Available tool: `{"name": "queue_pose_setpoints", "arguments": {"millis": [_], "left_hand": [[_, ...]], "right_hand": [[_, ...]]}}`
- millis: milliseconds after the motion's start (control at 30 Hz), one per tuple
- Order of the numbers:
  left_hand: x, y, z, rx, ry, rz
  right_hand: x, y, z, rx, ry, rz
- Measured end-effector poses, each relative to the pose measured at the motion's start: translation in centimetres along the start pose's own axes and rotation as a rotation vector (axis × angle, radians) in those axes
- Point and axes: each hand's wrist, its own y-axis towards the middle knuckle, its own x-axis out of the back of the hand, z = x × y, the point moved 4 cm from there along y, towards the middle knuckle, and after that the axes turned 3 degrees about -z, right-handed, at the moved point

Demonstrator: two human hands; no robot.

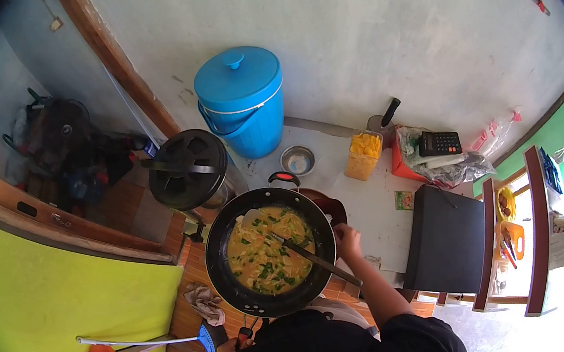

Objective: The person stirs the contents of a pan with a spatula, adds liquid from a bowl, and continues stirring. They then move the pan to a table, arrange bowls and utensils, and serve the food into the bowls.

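A large black wok (216, 267) holds yellowish soup (263, 262) with green leaf pieces. A ladle with a long dark handle (320, 261) lies in it, its handle over the right rim. My left hand (228, 349) is below the wok, closed round the wok's near handle (245, 333), partly hidden by my body. My right hand (346, 241) is at the wok's right side, its fingers bent beside a dark red object (331, 207) behind the rim; whether they hold anything is hidden.
Behind the wok stand a blue lidded bucket (239, 99), a metal bowl (298, 159) and a container of yellow pieces (364, 155). A steel drum with black lid (187, 168) is left; a dark box (447, 242) and a calculator (441, 144) are right.
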Motion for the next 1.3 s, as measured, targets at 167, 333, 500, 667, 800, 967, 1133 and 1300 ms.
{"name": "queue_pose_setpoints", "arguments": {"millis": [167, 333, 500, 667, 800, 967, 1133, 1300], "left_hand": [[-0.6, 0.5, -1.2, 0.039, 0.022, -0.002], [-0.6, 0.6, -1.1, 0.054, 0.037, -0.006], [-0.3, 0.8, -0.9, 0.057, 0.048, -0.008], [0.1, 0.5, -0.2, 0.042, 0.061, -0.023], [0.5, 0.0, -0.2, 0.002, 0.083, -0.070], [-0.7, 2.1, 5.5, 0.005, -0.036, -0.091], [1.4, 1.4, 2.0, -0.091, 0.142, -0.071], [2.5, 2.0, 2.3, -0.218, 0.118, -0.048]], "right_hand": [[-6.6, -3.9, -8.2, -0.312, 0.261, 0.426], [-12.8, -5.7, -10.4, -0.300, 0.296, 0.559], [-14.7, -6.3, -9.9, -0.281, 0.292, 0.567], [-14.3, -6.9, -10.6, -0.234, 0.278, 0.537], [-12.7, -7.7, -14.1, -0.092, 0.241, 0.476], [-8.1, -8.3, -13.1, 0.122, -0.292, 0.423], [-3.5, -8.6, -7.1, 0.204, -0.563, 0.507], [-0.6, -9.0, -4.8, 0.088, -0.669, 0.577]]}}
